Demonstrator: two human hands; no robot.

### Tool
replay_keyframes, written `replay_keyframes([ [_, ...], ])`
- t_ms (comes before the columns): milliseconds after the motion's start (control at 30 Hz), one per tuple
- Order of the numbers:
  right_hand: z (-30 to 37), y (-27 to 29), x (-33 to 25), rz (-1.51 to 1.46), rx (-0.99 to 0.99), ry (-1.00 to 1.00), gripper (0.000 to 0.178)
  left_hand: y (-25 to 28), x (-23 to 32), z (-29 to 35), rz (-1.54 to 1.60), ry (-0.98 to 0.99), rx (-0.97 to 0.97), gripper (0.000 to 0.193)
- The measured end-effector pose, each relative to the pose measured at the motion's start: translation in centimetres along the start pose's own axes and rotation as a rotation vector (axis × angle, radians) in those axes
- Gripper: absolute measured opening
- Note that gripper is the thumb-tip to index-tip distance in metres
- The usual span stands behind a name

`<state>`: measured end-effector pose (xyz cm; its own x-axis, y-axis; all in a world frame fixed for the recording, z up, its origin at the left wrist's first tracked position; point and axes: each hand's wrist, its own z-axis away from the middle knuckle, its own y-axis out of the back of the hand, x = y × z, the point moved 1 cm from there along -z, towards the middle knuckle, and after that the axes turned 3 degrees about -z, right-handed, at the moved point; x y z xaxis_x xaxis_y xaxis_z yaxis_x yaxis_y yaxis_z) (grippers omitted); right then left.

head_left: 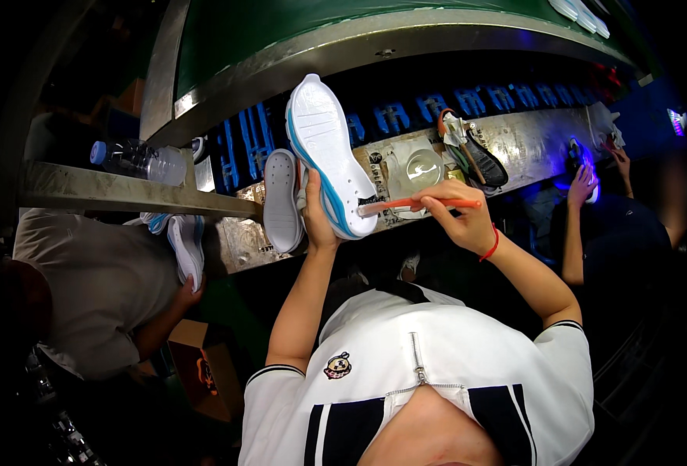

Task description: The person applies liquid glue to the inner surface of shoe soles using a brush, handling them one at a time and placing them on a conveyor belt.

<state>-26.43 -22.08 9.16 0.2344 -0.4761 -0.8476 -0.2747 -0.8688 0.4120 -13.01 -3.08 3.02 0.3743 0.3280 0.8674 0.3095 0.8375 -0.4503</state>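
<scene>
A white shoe sole with a blue band along its side stands tilted up in my left hand, whose fingers grip it by the edge near its lower end. Between the thumb and fingers of my right hand is an orange-handled brush. The brush's pale bristle end meets the sole's lower part, beside a few small holes. Left of this sole, a second white sole with small holes rests on the bench. A clear bowl sits just beyond my right hand.
Right of the bowl, a dark sole lies with tools on the covered bench. Blue racks line its back. A metal bar and water bottle are at left. People work on both sides; a cardboard box stands lower left.
</scene>
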Motion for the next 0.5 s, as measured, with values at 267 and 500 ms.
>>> replay_keyframes([
  [267,-0.4,-0.9,-0.9,-0.527,-0.027,-0.491,0.024,0.5,-1.2,-0.2,0.068,0.022,0.089,0.059],
  [500,-7.6,3.2,5.7,-0.48,0.002,-0.519,0.029,-2.3,0.8,3.7,0.079,0.351,-0.152,0.065],
])
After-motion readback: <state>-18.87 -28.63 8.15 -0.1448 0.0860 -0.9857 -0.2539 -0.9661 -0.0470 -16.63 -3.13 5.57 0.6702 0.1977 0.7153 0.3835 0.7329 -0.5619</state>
